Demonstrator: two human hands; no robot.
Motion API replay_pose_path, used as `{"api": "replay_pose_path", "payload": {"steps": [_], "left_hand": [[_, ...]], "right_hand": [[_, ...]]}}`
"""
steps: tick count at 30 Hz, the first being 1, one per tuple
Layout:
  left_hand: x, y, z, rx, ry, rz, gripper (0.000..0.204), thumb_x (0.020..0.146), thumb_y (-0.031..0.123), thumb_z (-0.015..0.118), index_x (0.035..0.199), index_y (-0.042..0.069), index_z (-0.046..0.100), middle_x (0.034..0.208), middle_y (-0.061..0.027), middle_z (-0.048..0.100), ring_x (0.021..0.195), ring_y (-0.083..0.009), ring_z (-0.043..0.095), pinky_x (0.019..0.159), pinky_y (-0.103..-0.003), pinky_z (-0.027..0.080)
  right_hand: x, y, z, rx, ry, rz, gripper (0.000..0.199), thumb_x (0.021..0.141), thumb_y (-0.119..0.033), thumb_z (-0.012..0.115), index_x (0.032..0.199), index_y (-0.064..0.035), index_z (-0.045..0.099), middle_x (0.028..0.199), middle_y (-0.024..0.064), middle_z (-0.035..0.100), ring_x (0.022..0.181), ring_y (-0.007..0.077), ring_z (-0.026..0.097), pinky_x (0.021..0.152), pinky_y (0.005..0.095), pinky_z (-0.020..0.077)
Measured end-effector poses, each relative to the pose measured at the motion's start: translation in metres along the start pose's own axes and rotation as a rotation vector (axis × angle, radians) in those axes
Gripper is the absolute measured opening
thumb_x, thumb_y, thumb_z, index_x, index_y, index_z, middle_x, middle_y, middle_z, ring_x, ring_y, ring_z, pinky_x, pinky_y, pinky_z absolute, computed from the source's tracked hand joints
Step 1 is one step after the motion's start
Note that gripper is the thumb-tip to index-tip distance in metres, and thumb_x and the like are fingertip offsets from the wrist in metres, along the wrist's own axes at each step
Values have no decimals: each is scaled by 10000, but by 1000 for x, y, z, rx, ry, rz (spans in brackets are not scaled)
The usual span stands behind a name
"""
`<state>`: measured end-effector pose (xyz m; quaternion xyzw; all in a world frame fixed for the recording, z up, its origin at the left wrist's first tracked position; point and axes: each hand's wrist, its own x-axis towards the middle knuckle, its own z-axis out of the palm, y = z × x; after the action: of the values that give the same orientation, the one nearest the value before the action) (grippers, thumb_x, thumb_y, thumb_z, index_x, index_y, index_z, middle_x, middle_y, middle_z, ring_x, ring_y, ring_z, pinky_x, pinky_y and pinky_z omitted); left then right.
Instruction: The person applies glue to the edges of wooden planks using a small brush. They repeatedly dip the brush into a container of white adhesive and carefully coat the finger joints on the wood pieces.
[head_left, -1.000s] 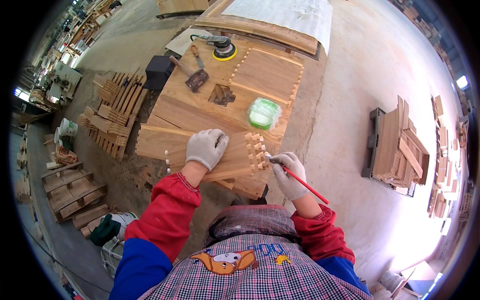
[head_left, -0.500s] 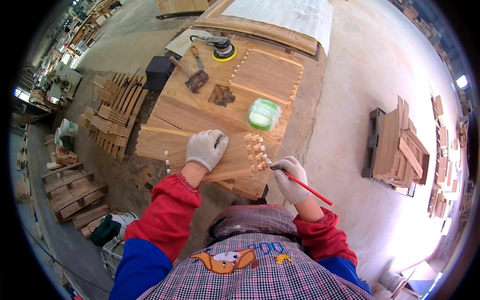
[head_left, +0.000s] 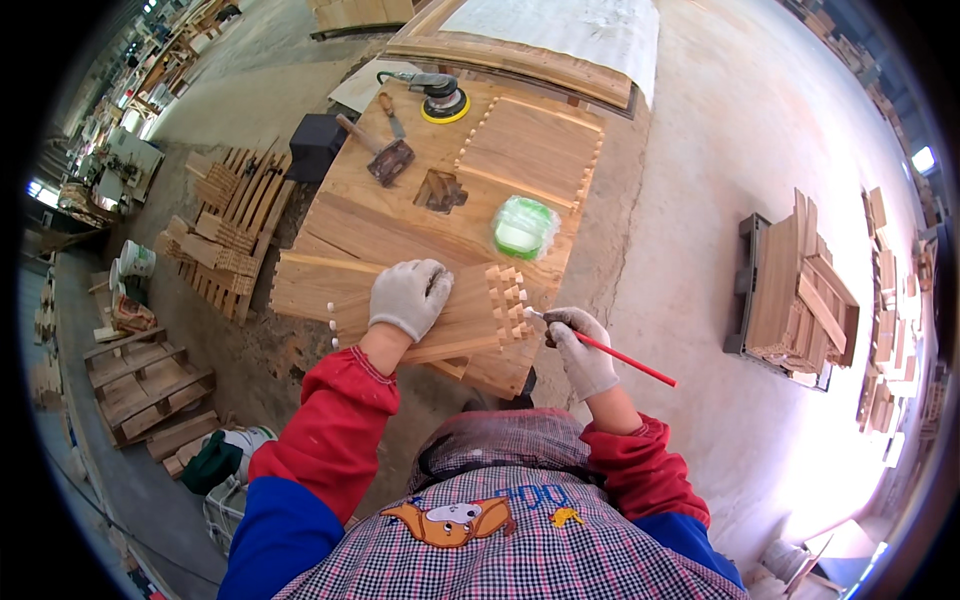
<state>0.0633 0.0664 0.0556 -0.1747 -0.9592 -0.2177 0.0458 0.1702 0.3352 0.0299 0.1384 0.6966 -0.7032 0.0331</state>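
Observation:
My left hand (head_left: 411, 298), in a white glove, lies with curled fingers on a stack of wooden boards (head_left: 462, 312) and holds it at the near edge of the workbench. The boards have dovetail-cut ends, and pale white spots show on their tails. In my right hand (head_left: 582, 350), also gloved, is a slim red-handled brush (head_left: 632, 364). Its pale tip meets the stack's right end, while the handle slants down to the right. Beyond the stack, a white-and-green container wrapped in clear plastic (head_left: 525, 228) stands on the workbench (head_left: 400, 222).
Farther back lie a mallet (head_left: 388, 160), a chisel (head_left: 391, 115), an orbital sander (head_left: 441, 100) and a dovetailed panel (head_left: 532, 150). A black box (head_left: 318, 147) adjoins the bench's left side. Pallets of boards (head_left: 800, 300) stand to the right, more wood (head_left: 215, 245) to the left.
My right hand has shifted slightly up along the board end, and the brush handle now lies flatter. My left hand stays in place on the boards.

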Motion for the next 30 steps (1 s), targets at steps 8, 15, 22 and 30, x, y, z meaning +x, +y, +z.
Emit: {"api": "replay_pose_path", "payload": {"steps": [8,15,22,30], "left_hand": [[-1,1,0,9,-1,0,230,940,301,611,918,92,704,888,-139,712,868,-363,666,772,-478,518],[-1,-1,1,5,18,3,229,942,295,612,921,88,708,897,-141,716,868,-364,667,780,-475,520],[-3,-3,3,15,15,-2,236,945,300,609,923,88,709,894,-145,716,872,-366,666,781,-476,518],[-1,-2,1,-1,3,-1,237,948,305,606,927,90,701,892,-148,714,868,-372,664,775,-482,516]], "right_hand": [[-5,9,-1,235,-3,93,186,970,-75,567,1099,16,664,888,36,645,791,104,611,741,265,535],[-16,5,4,109,12,26,159,972,-68,573,1064,19,668,861,34,637,770,94,592,709,253,510],[-32,15,-3,-95,-7,-6,138,969,-46,556,1043,35,641,867,55,646,752,115,619,706,273,544],[-1,-16,7,122,60,146,275,1017,-254,565,921,-8,640,758,43,631,630,86,587,560,255,481]]}}
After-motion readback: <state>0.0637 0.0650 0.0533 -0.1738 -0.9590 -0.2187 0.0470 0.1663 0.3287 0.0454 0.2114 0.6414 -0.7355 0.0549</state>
